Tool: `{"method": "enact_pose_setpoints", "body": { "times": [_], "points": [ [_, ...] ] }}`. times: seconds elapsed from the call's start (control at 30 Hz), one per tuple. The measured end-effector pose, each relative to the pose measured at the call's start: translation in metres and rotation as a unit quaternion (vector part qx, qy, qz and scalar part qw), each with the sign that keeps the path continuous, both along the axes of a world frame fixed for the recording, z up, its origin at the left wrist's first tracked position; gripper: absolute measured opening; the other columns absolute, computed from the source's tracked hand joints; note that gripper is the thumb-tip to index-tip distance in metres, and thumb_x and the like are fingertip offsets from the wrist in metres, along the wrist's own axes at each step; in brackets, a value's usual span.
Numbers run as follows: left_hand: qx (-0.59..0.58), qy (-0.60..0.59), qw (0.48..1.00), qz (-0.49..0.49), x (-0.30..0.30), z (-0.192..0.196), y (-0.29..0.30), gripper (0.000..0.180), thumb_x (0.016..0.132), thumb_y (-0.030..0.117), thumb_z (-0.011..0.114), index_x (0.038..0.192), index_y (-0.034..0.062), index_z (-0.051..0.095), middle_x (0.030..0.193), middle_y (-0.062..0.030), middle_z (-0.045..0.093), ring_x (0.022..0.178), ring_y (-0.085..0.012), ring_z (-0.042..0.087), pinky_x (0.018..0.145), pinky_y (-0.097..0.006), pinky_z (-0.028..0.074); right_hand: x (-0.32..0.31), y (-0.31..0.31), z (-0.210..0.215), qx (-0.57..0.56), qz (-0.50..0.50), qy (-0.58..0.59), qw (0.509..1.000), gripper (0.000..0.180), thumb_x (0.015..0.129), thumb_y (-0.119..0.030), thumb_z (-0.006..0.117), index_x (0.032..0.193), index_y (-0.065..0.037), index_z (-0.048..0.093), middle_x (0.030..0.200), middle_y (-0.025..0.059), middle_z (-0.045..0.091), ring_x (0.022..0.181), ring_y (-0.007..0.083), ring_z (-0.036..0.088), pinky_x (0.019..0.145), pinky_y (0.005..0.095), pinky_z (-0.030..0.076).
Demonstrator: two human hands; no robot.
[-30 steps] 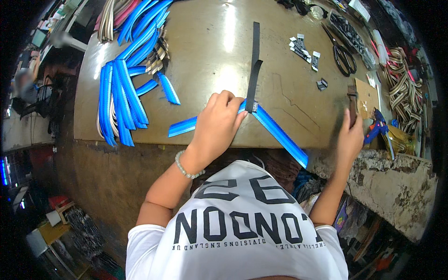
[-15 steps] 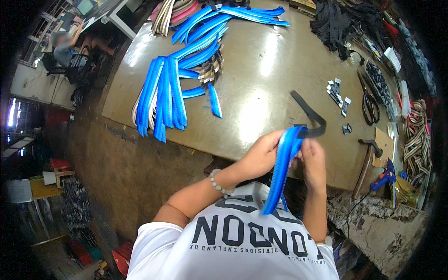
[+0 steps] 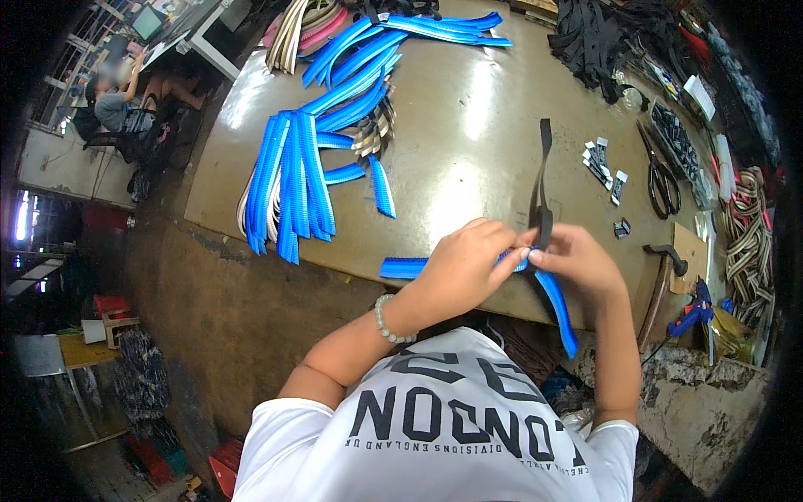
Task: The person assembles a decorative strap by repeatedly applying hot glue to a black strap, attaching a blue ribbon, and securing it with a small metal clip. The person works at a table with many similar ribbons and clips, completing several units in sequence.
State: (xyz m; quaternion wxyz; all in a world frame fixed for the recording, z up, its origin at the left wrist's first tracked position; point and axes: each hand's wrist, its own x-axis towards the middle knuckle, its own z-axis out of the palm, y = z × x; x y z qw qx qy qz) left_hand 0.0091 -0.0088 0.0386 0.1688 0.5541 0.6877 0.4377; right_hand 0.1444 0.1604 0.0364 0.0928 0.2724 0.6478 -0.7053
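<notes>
A blue webbing strap (image 3: pixel 555 311) runs through both hands near the table's front edge. One end sticks out left from under my left hand (image 3: pixel 468 266), which is closed around it. The other end hangs down over the edge beneath my right hand (image 3: pixel 579 261). My right fingers pinch at the spot where a narrow black strap (image 3: pixel 544 184) meets the blue one. That black strap points away from me across the table. The thumbs meet there, and my fingers hide how the two straps join.
Blue straps (image 3: pixel 293 180) lie piled at the left, with striped ones beside them. On the right are small labels (image 3: pixel 604 167), black scissors (image 3: pixel 661 180), a hammer (image 3: pixel 661 289) and a blue glue gun (image 3: pixel 694 314). Black straps (image 3: pixel 590 42) heap at the back. A person (image 3: pixel 117 105) sits far left.
The blue strap has gone from hanging down toward my chest to lying sideways across my hands. The black strap now stretches straight away from me. My right hand has shifted slightly right.
</notes>
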Motion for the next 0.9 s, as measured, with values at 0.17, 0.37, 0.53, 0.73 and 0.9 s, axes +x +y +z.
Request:
{"method": "enact_pose_setpoints", "body": {
  "times": [0.17,0.37,0.53,0.73,0.9],
  "points": [
    [-0.029,-0.011,0.998,0.053,0.01,-0.018,0.001,0.015,0.091,0.017,0.065,0.091,0.0013,0.066,0.084,-0.0155,0.063,0.081,-0.0339,0.062,0.074,-0.043,0.05,-0.003,-0.008,0.006,0.159,-0.12,0.206,0.958,0.048,0.08,-0.016,0.08,0.124,-0.009,0.064,0.133,0.0068,0.051,0.113,0.0156,0.052,0.093,0.0289,0.043],
    [0.014,0.106,0.986,0.128,0.006,-0.037,0.009,0.012,0.085,0.008,0.066,0.094,0.0,0.064,0.092,-0.0152,0.06,0.091,-0.034,0.058,0.079,-0.043,0.049,-0.005,-0.052,0.012,0.362,-0.09,0.115,0.921,0.036,0.08,0.0,0.071,0.115,-0.008,0.068,0.136,0.0109,0.048,0.087,0.0164,0.053,0.075,0.0274,0.047],
    [0.043,0.075,0.994,0.072,0.007,-0.044,0.012,0.024,0.083,0.001,0.055,0.107,-0.004,0.055,0.1,-0.0202,0.052,0.091,-0.0372,0.056,0.08,-0.042,0.049,-0.024,-0.055,-0.024,0.435,-0.177,0.141,0.871,0.033,0.086,0.003,0.066,0.117,-0.006,0.067,0.13,0.0143,0.051,0.083,0.0199,0.057,0.071,0.0301,0.049],
    [0.044,-0.051,0.993,0.098,0.006,-0.046,0.016,0.02,0.087,0.002,0.063,0.106,-0.0014,0.057,0.091,-0.0165,0.057,0.082,-0.033,0.062,0.071,-0.04,0.051,-0.015,-0.055,-0.04,0.545,-0.129,0.136,0.817,0.031,0.077,0.009,0.064,0.106,-0.001,0.068,0.108,0.0171,0.059,0.095,0.0337,0.059,0.08,0.0396,0.05],
    [0.055,0.014,0.994,0.099,0.01,-0.049,0.016,0.022,0.084,0.001,0.066,0.106,0.0046,0.066,0.091,-0.0138,0.058,0.079,-0.0297,0.063,0.07,-0.039,0.053,0.0,-0.072,-0.039,0.599,-0.108,0.172,0.774,0.037,0.07,0.012,0.061,0.104,0.002,0.068,0.105,0.0152,0.062,0.097,0.0348,0.059,0.083,0.0425,0.05]
  ]
}}
